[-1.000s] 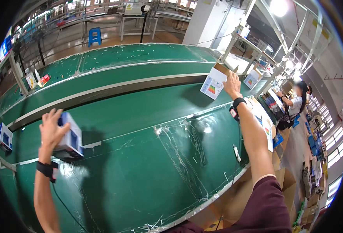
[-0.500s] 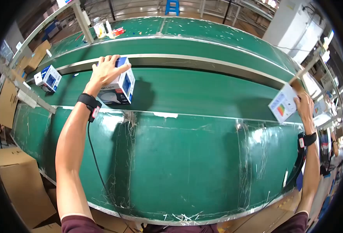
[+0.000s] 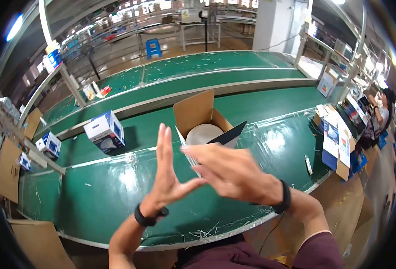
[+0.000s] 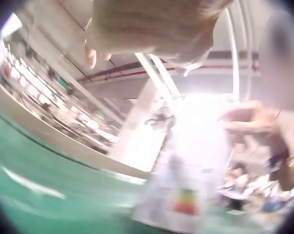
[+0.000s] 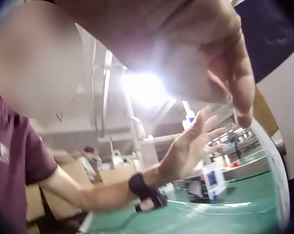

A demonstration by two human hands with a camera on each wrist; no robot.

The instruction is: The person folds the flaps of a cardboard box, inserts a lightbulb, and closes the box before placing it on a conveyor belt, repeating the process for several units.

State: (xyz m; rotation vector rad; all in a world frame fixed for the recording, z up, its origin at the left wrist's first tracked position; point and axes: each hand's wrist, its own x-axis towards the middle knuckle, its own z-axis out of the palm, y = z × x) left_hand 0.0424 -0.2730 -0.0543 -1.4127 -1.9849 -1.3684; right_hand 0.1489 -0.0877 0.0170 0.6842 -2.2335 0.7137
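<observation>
An open carton (image 3: 193, 110) stands on the green belt in front of me, its flaps raised and a round pale thing (image 3: 204, 133) inside. My left hand (image 3: 166, 172), fingers straight up and thumb spread, is just on the near side of the carton and holds nothing. Blurred in the head view, my right hand (image 3: 231, 172) reaches across in front of the carton with fingers extended leftward, near the left thumb. In the left wrist view the white carton side (image 4: 161, 204) carries a coloured rating label. A closed light box (image 3: 106, 132) sits on the belt to the left.
Another small box (image 3: 49, 144) stands farther left by a frame post. At the right lie flattened printed cartons (image 3: 334, 139) and a cutter knife (image 3: 308, 165). A white box (image 3: 327, 85) stands at the far right, with a person (image 3: 379, 112) beyond. Plastic scraps litter the near edge.
The open carton has come from the far right to the middle. My left hand has left the light box, which stays at the left, and both hands have come together before the carton.
</observation>
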